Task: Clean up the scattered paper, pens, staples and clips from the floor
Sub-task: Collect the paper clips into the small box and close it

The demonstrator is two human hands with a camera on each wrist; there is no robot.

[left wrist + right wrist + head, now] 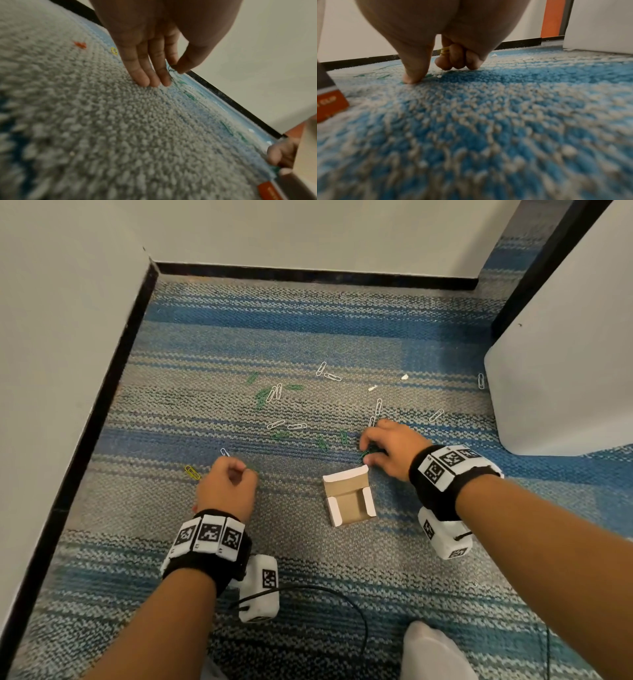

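Carpet (308, 559): striped blue and grey, bordered by white walls.
Box (349, 498): open cardboard, set between the hands.
Left hand (227, 486): a green clip (171, 68) is pinched by thumb and forefinger.
Right hand (390, 446): fingers curled, yellow clips (444, 52) held inside.
Loose clips (286, 425): white and green, scattered beyond the box.

Blue/grey striped carpet (342, 559), black skirting (308, 273), white cabinet (565, 354) far right, black cable (342, 601).

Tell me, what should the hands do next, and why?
Probably lift the left hand, whose thumb and finger pinch a green clip, and drop it into the open box beside it. Many clips lie scattered on the carpet.
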